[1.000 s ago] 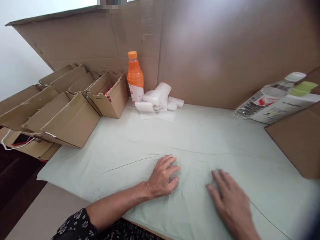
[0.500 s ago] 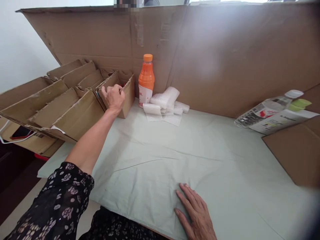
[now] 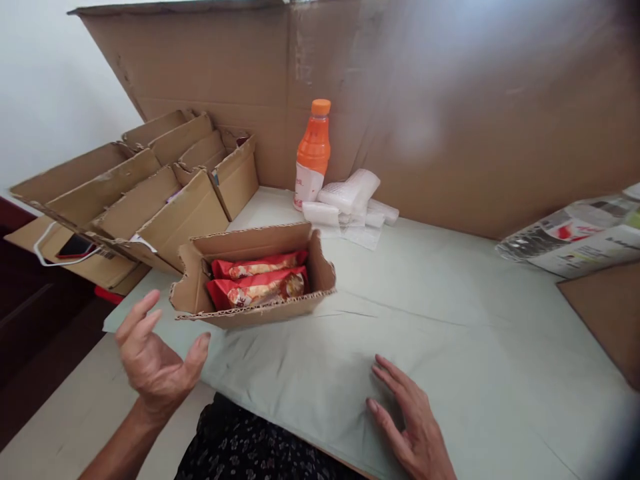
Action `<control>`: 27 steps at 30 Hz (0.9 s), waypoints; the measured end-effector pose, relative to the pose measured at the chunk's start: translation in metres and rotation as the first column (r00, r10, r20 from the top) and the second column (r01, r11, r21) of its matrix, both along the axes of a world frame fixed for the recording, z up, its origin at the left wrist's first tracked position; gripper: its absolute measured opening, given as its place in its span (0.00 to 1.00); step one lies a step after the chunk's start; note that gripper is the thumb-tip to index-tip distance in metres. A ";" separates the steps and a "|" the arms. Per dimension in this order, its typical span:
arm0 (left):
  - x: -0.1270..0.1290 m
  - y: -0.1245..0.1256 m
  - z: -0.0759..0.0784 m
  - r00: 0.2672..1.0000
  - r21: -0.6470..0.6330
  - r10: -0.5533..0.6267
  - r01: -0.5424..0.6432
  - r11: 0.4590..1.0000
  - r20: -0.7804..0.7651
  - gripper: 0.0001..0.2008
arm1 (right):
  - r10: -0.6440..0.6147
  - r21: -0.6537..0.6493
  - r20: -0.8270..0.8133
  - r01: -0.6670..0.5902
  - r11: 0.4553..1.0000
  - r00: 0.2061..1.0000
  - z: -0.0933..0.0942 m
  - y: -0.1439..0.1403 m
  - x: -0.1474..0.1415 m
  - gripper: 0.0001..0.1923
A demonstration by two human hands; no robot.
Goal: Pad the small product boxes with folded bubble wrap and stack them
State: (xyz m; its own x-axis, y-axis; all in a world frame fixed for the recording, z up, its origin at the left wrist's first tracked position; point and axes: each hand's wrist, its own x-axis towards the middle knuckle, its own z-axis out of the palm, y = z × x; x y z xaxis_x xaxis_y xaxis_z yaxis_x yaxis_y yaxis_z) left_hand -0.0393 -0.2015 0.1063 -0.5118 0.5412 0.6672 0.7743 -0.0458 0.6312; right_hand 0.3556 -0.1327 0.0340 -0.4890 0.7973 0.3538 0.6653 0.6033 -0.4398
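A small open cardboard box (image 3: pixel 260 317) sits on the light green cloth near the middle of the table. Inside it lie two red snack packets (image 3: pixel 273 287), side by side. My left hand (image 3: pixel 157 357) hovers at the box's near left corner, fingers apart and holding nothing; a gap separates it from the cardboard. To the right of the box, close to the table's front edge, my right hand (image 3: pixel 413 420) is low over the cloth with its fingers spread and nothing in them.
Several cardboard compartments (image 3: pixel 193 210) stand at the left. An orange bottle (image 3: pixel 313 157) and folded bubble wrap (image 3: pixel 353 193) are at the back, before a tall cardboard panel (image 3: pixel 440 147). At right, a clear plastic bottle (image 3: pixel 545 230) lies by a cardboard piece (image 3: pixel 600 300).
The box with the packets has come from the left row to the table's middle. My left hand has let go of it and drawn back toward me. The view has shifted slightly.
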 end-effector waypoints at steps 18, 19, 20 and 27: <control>0.020 0.042 -0.079 0.811 -0.373 -0.139 0.405 0.835 0.569 0.22 | 0.024 -0.092 -0.160 -0.039 0.995 0.987 -0.003 0.021 -0.051 0.27; 0.024 0.042 -0.085 0.836 -0.384 -0.131 0.377 0.843 0.533 0.21 | 0.021 -0.103 -0.170 -0.039 0.994 0.985 0.000 0.033 -0.041 0.23; 0.027 0.042 -0.090 0.859 -0.390 -0.133 0.356 0.849 0.494 0.20 | 0.004 -0.120 -0.185 -0.027 0.992 0.983 0.005 0.051 -0.034 0.20; 0.017 0.019 -0.141 0.934 -0.407 -0.191 0.307 0.860 0.301 0.18 | -0.176 -0.348 -0.267 0.076 0.934 0.948 0.034 0.249 -0.110 0.13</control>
State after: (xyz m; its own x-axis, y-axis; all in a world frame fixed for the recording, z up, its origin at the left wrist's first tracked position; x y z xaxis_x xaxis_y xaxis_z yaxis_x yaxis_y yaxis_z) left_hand -0.0224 -0.1827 -0.0351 -0.4326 0.8789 0.2008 0.5951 0.1111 0.7959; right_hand 0.2457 0.1159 0.0677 -0.2929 0.9407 0.1710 0.5397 0.3103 -0.7826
